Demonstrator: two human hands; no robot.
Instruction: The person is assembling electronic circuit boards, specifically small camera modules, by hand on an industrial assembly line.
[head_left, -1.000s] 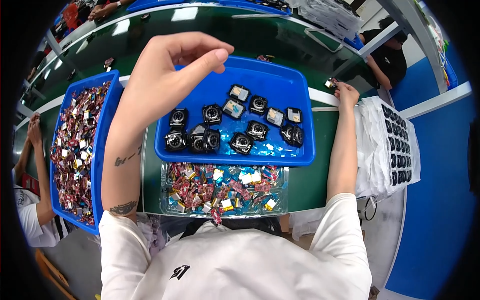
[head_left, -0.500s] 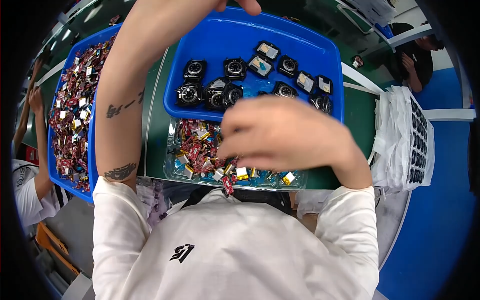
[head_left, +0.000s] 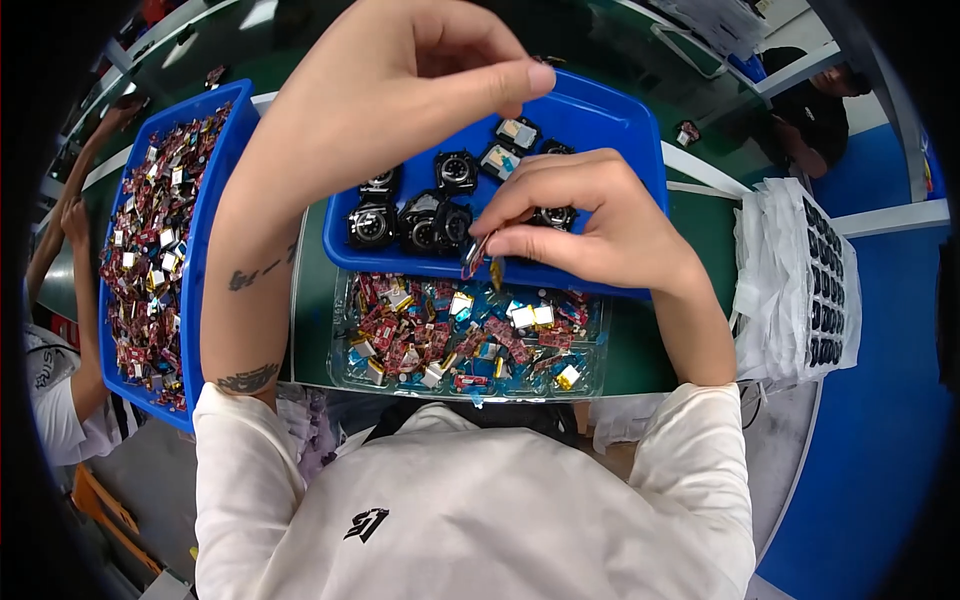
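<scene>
Between the thumb and fingers of my right hand is a small red circuit board, with a yellowish piece hanging beside it. This hand is above the near edge of a blue tray. My left hand is raised over the tray's far left part, its fingers curled and the thumb pressed toward them; what they hold, if anything, is hidden. Inside the tray lie several black watch cases, some face up, others showing open backs.
Nearest me, a clear plastic tray holds loose red boards and small silver batteries. At left stands a blue bin heaped with similar boards. White packing sheets with black parts stack at right. Other people work at left and far right.
My right hand has risen from the clear tray to the blue tray's near edge, now visibly pinching a board. My left hand has come lower into view.
</scene>
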